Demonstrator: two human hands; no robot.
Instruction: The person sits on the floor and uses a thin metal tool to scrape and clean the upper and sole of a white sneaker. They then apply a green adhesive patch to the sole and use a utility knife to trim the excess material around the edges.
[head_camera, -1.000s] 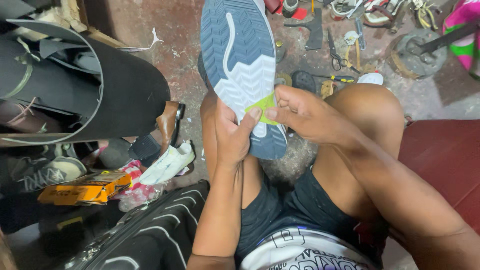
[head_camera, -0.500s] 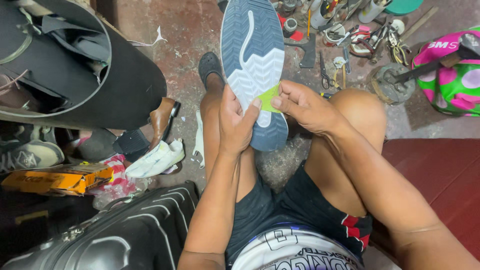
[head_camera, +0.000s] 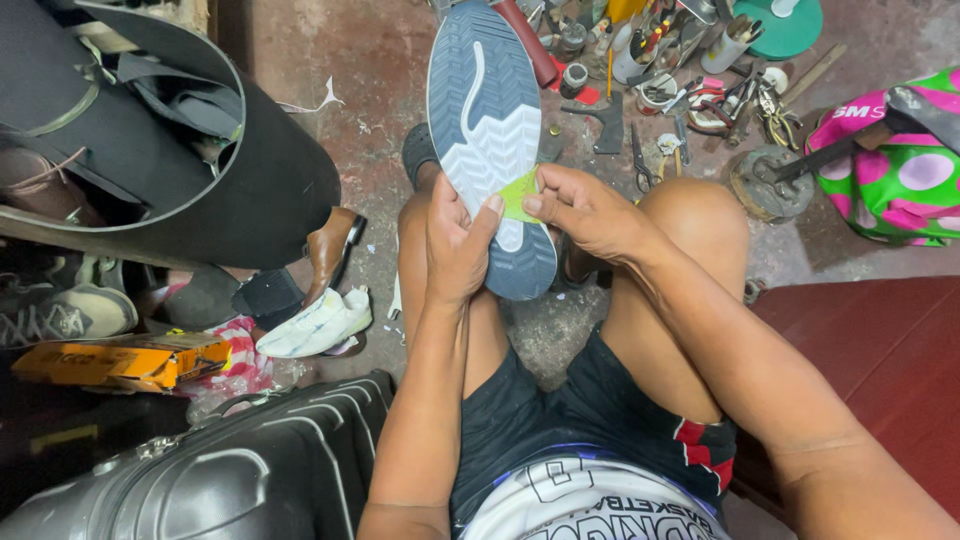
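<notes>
Seated low on a workshop floor, a person steadies a blue-and-white shoe sole (head_camera: 487, 130) between the knees, tread side up, its heel end resting near the lap and its toe pointing away. The left hand (head_camera: 455, 245) wraps the sole's left edge, thumb laid across the tread, its grip pressed together on the rubber. The right hand (head_camera: 590, 210) comes in from the other side, its grip pinching a small lime-green patch (head_camera: 520, 195) at the sole's right edge, just above the heel block.

Doing this step well appears to call for a firm brace from the left hand, so the sole does not twist, and a slow, even action from the right thumb and forefinger at the patch, kept close to the surface. Whether the green piece is being pressed down or lifted cannot be told from this view.

Around the person the cracked concrete floor (head_camera: 370, 90) is crowded. Scissors (head_camera: 640, 160), small pots and hand tools lie beyond the toe of the sole. A pink-and-green spotted bag (head_camera: 905, 180) sits to the right, a brown leather shoe (head_camera: 330, 255) and a white sneaker (head_camera: 315, 325) to the left, beside a big black tub (head_camera: 250, 200) of scraps. A dark hard-shell suitcase (head_camera: 220, 470) lies by the left thigh, an orange carton (head_camera: 120, 360) just behind it.
</notes>
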